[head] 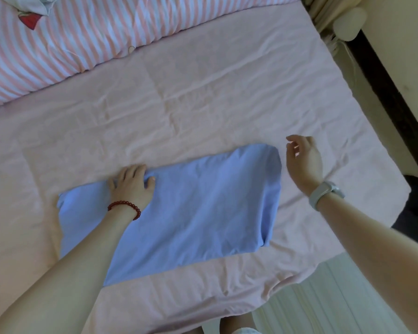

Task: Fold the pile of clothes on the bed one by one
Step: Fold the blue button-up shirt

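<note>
My left hand (130, 183) presses flat, fingers spread, on the far left edge of the folded blue garment (191, 208) lying on the pink sheet (203, 97); my right hand (303, 160) hovers beside its right end, fingers relaxed, empty.

Left hand (130, 184) pressed flat, right hand (303, 160) raised, fingers loose

Bare forearms; red bead bracelet (124, 208) on left wrist; pale grey watch band (323, 194) on right.
</note>
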A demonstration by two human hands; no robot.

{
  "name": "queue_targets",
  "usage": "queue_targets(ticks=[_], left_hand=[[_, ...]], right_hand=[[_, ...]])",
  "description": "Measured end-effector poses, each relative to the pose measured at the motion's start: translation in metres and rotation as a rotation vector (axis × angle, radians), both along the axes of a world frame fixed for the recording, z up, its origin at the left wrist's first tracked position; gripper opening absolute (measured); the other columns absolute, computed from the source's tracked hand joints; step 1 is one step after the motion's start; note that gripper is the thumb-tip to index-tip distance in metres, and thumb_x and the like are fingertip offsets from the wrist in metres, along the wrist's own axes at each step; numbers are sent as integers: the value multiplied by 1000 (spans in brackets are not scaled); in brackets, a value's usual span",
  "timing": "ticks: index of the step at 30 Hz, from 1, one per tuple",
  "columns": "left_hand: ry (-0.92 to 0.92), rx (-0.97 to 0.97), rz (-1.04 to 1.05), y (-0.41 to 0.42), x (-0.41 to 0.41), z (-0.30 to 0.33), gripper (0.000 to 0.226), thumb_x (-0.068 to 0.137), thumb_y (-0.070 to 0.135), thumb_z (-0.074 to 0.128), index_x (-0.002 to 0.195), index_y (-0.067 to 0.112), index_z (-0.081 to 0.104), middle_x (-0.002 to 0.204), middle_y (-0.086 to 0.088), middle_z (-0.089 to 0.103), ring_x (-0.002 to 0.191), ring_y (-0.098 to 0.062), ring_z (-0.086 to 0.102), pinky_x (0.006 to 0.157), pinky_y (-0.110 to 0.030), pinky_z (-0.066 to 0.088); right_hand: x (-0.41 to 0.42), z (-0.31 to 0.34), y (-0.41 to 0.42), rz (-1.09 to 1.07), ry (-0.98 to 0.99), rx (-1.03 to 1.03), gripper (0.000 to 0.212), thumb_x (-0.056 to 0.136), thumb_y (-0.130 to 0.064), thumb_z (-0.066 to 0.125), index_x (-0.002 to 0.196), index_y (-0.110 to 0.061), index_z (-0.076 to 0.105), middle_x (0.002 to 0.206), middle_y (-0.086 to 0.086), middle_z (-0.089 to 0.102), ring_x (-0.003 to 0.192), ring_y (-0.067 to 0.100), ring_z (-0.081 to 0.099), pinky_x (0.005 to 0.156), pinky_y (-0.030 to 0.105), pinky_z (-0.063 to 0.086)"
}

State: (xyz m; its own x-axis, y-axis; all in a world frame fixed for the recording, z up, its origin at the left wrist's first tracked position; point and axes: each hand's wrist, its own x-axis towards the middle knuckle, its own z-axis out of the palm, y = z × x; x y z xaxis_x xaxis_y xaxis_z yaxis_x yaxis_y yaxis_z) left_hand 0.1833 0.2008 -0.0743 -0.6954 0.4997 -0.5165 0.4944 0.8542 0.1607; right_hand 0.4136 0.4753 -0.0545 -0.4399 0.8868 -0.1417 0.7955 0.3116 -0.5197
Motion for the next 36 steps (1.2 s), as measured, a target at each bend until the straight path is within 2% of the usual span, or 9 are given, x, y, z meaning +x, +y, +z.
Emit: queue_targets(ticks=[4, 8, 12, 17, 20, 24, 28, 32, 36], left_hand=[[-75, 77, -142, 43, 10, 0, 48, 95, 36, 39, 141, 20, 36, 144, -2, 41, 133, -25, 32, 111, -46, 17], [-212, 115, -206, 87, 20, -4, 48, 94, 38, 43, 139, 22, 38, 137, -2, 49, 126, -26, 42, 107, -41, 28], [-311, 122, -239, 100, 20, -5, 23, 94, 25, 47, 105, 9, 59, 108, -9, 58, 104, -30, 53, 86, -36, 39], [-385, 407, -155, 88, 19, 21, 14, 92, 3, 50, 80, 11, 51, 80, 2, 47, 79, -15, 44, 65, -14, 31], [-426, 443, -112, 77, 22, 32, 19, 92, 2, 50, 77, 13, 51, 69, 10, 47, 66, -10, 43, 62, -10, 33], [-275, 363, -84, 81, 25, 27, 13, 94, 11, 48, 92, 13, 61, 84, 1, 60, 84, -23, 56, 74, -23, 40], [-83, 277, -43, 85, 40, 21, 36, 93, 14, 47, 129, 14, 50, 131, -8, 51, 120, -28, 46, 100, -35, 33], [-42, 382, 203, 53, 68, 27, 45, 90, 12, 51, 135, 11, 43, 137, -9, 44, 129, -27, 36, 106, -36, 25], [-16, 237, 368, -5, 96, 17, 59, 88, 19, 56, 142, 15, 33, 148, -8, 30, 138, -27, 22, 111, -41, 17]], right_hand=[[1, -7, -58, 69, 116, -11, 42, 89, -24, 41, 122, -3, 56, 114, 18, 56, 104, 38, 52, 87, 44, 43], [-19, -24, -82, -67, 100, -463, 69, 81, -48, 47, 136, -9, 35, 122, 8, 50, 109, 28, 45, 96, 45, 36], [-34, -24, -82, -157, 190, -787, 33, 85, -41, 51, 96, -15, 35, 85, -6, 45, 75, 10, 44, 69, 18, 38], [-30, -2, -86, 11, 178, -1123, 46, 91, -43, 52, 101, 0, 62, 93, 9, 69, 79, 18, 60, 79, 34, 51], [-23, 5, -90, 69, 214, -1062, 43, 93, -43, 50, 83, -2, 55, 83, 4, 52, 71, 15, 49, 69, 26, 41], [-6, -1, -97, -66, 249, -856, 18, 92, -41, 52, 104, -31, 60, 92, -23, 58, 84, -4, 56, 70, 5, 43], [1, -15, -106, -72, 142, -888, 61, 76, -67, 51, 128, -35, 47, 120, -17, 58, 112, 9, 55, 96, 30, 42], [2, -10, -108, -123, 129, -861, 33, 91, -44, 51, 111, -18, 55, 103, -6, 61, 99, 17, 57, 76, 24, 44], [12, -7, -127, -174, 1, -568, 60, 80, -54, 56, 130, -24, 43, 120, -7, 54, 113, 18, 50, 96, 43, 41]])
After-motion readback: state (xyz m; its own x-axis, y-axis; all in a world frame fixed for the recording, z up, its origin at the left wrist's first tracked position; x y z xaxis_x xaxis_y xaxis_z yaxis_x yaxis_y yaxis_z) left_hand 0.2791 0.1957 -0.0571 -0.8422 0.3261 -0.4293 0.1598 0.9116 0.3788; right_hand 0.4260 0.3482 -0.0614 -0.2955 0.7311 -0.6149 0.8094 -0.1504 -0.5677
